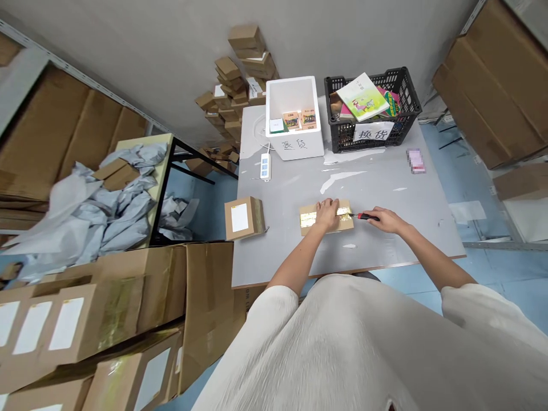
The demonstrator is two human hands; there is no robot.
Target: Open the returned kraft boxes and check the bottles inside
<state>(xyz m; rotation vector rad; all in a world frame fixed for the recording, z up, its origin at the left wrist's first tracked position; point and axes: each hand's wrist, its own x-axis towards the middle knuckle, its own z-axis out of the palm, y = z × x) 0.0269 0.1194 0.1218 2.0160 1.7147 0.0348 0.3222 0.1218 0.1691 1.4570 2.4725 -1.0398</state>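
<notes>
Partly, the left hand (327,213) hides what I most want to see from here: it lies across the middle of a small taped box (341,224) near the front edge of the grey table (291,257), covering a stretch of the shiny yellow tape (307,219). Its fingers rest on the box toward the far edge, though I cannot tell whether they are spread or pressed together. The right hand (386,220) has its fingers closed around one red-and-black cutter (366,216), pointing at the box's right end; I can't make out how deep the blade sits. Pixelation blurs one pink item (415,161) at the table's right. I count one white foam bin (299,153) with two picture-covered boxes (299,119) showing inside, one black crate (342,138) whose contents are mostly hidden under a green-and-white book (363,101), one power strip (265,166), and one white-labelled carton (257,214) at the left edge. Grey bags (124,211) overlap too much to count. Lower left, three white labels (66,323) show on the upper cartons (122,297), the outermost cut off by the frame.
</notes>
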